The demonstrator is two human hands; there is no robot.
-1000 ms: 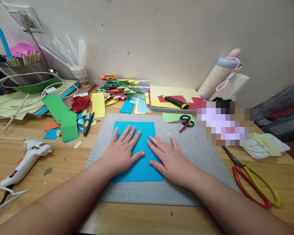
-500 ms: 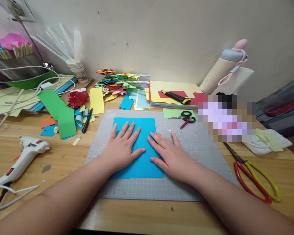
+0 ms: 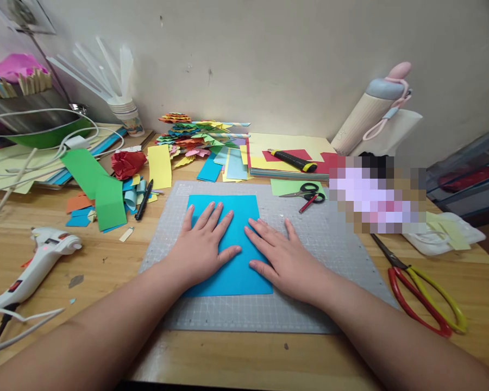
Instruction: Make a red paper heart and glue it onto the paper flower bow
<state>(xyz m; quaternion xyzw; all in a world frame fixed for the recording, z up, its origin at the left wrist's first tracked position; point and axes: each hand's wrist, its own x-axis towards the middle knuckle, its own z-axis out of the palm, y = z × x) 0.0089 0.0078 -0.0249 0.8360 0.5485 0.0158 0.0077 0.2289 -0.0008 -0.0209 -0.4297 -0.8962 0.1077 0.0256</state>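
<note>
A square sheet of blue paper (image 3: pixel 234 266) lies flat on a grey cutting mat (image 3: pixel 330 255) in the middle of the wooden desk. My left hand (image 3: pixel 204 247) rests palm down on the sheet's left half, fingers stretched out and apart. My right hand (image 3: pixel 283 258) lies flat across the sheet's right edge, partly on the mat, fingers also spread. Neither hand holds anything.
Small black scissors (image 3: pixel 307 194) lie at the mat's far edge. Red and yellow scissors (image 3: pixel 421 293) sit to the right, a white glue gun (image 3: pixel 36 260) to the left. Coloured paper scraps (image 3: pixel 106 195), a paper stack with a utility knife (image 3: pixel 292 160) and a bottle (image 3: pixel 370 117) line the back.
Both hands stay flat on the blue paper. Only the camera view has shifted slightly.
</note>
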